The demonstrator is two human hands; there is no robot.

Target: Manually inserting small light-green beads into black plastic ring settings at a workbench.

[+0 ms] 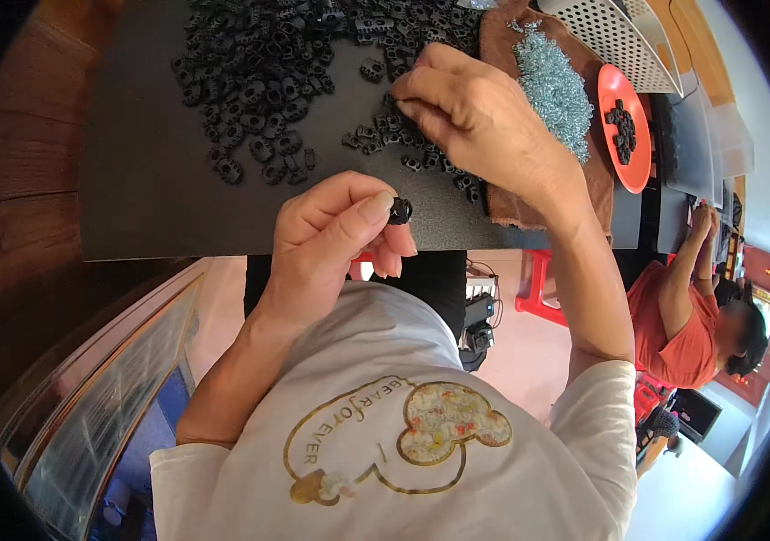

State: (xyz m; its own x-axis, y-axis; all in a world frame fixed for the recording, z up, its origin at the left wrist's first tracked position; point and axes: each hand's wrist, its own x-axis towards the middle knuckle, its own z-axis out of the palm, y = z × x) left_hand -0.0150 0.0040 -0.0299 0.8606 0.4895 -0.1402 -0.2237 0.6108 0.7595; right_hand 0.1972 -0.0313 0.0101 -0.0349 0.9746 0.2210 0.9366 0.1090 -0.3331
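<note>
My left hand (335, 230) is closed, pinching a small black plastic piece (400, 211) between thumb and fingers just over the table's near edge. The piece is rounded and glossy; the thumb covers part of it. Farther out and to the right, my right hand (475, 108) is closed in a pinch above a group of smaller black plastic parts (389, 129). Whatever its fingertips hold, if anything, is too small and hidden to make out. Beyond both hands spreads a large heap of black plastic pieces (268, 68), many with holes through them.
Silvery small springs (551, 90) lie heaped on a brown cloth (596, 203) at the right. Beside it are an orange-red dish (640, 162) with black parts and a white perforated basket (624, 36). Another person (687, 316) sits farther right. A red stool (538, 293) stands below the dark table (146, 194).
</note>
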